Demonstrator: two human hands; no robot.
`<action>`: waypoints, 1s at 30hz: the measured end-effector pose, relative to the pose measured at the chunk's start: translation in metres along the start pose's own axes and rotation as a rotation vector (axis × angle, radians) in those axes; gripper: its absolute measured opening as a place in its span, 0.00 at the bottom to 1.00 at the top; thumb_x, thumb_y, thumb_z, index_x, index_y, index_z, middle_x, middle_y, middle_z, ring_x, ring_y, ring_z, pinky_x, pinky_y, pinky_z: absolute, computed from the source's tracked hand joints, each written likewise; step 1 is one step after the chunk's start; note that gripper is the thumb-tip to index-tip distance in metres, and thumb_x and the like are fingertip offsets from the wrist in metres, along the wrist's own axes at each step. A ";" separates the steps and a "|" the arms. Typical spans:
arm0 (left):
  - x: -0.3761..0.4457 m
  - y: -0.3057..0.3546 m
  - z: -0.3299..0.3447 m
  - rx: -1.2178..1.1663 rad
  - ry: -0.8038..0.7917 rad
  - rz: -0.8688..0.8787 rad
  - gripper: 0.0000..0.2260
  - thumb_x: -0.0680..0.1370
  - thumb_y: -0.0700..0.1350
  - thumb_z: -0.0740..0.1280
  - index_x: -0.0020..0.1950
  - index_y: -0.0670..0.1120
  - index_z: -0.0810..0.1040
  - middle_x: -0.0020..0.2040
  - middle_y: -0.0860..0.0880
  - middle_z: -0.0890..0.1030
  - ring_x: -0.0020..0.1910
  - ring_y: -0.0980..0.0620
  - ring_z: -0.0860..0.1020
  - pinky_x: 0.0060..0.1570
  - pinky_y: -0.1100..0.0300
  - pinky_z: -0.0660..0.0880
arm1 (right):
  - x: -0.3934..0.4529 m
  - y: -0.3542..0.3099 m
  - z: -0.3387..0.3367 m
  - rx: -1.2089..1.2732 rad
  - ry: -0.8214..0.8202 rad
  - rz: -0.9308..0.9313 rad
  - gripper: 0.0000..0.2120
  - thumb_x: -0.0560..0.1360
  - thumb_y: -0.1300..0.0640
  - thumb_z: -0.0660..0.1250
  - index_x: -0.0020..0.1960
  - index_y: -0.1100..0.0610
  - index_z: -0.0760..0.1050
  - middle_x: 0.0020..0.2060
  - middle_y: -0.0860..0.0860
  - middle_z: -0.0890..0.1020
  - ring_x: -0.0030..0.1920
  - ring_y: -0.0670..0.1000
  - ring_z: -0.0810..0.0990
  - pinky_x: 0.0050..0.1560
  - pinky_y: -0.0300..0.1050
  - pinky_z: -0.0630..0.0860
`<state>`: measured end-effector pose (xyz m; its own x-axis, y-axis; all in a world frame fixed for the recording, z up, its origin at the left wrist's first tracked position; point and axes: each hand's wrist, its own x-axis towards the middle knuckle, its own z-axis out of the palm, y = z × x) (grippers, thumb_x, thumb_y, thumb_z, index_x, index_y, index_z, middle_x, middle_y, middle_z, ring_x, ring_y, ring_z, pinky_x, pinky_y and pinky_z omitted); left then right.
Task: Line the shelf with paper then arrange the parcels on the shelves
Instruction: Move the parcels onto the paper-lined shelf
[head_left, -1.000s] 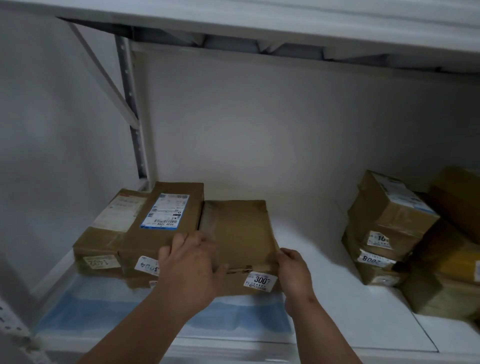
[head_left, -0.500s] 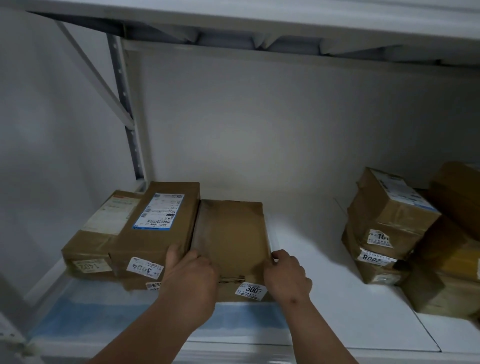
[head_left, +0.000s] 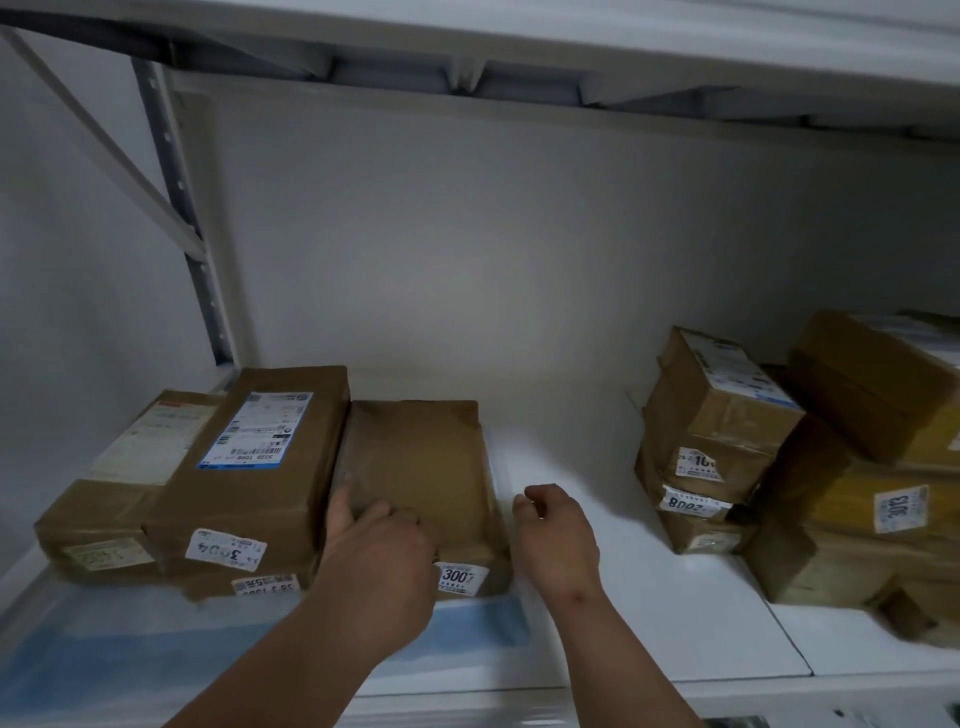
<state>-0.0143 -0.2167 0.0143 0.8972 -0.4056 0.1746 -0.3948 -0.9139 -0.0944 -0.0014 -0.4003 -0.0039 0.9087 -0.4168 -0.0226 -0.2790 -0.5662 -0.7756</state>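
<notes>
White metal shelf (head_left: 649, 613), lined with white paper (head_left: 582, 467), a blue-tinted sheet (head_left: 156, 649) showing at lower left of the frame; a second shelf board (head_left: 519, 31) spans the top. Left of centre: flat brown parcel tagged 3007 (head_left: 421, 467), touching a taller parcel tagged 3004 (head_left: 260, 467), with a further labelled parcel (head_left: 119, 493) at far left; left hand (head_left: 382, 551) rests on the 3007 parcel's near left corner, right hand (head_left: 556, 535) loosely curled just beside its right edge, holding nothing. Right of frame: stacked brown parcels, among them one tagged 2008 (head_left: 691, 504) and one tagged 3013 (head_left: 883, 509).
</notes>
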 end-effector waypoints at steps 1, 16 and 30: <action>0.003 0.008 -0.007 -0.035 -0.029 -0.012 0.06 0.66 0.55 0.66 0.38 0.55 0.79 0.35 0.58 0.78 0.42 0.54 0.78 0.66 0.41 0.50 | 0.002 0.002 -0.005 0.034 0.035 -0.016 0.16 0.80 0.50 0.60 0.65 0.51 0.75 0.61 0.49 0.79 0.61 0.52 0.77 0.64 0.50 0.70; 0.062 0.125 -0.021 -1.105 -0.014 -0.155 0.14 0.81 0.51 0.63 0.66 0.56 0.74 0.61 0.57 0.74 0.59 0.61 0.72 0.47 0.75 0.66 | 0.013 0.061 -0.102 0.301 0.572 -0.356 0.06 0.76 0.59 0.65 0.48 0.50 0.76 0.44 0.46 0.78 0.47 0.51 0.78 0.49 0.57 0.78; 0.148 0.192 -0.057 -1.765 -0.366 -0.480 0.35 0.72 0.73 0.55 0.77 0.60 0.60 0.77 0.54 0.63 0.74 0.46 0.64 0.65 0.42 0.68 | 0.030 0.053 -0.141 0.463 0.509 -0.231 0.46 0.68 0.31 0.58 0.79 0.51 0.51 0.76 0.50 0.60 0.76 0.51 0.57 0.75 0.51 0.59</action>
<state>0.0315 -0.4527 0.0781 0.8781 -0.3368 -0.3399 0.3641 0.0096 0.9313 -0.0330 -0.5432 0.0430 0.6400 -0.6661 0.3831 0.1652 -0.3677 -0.9152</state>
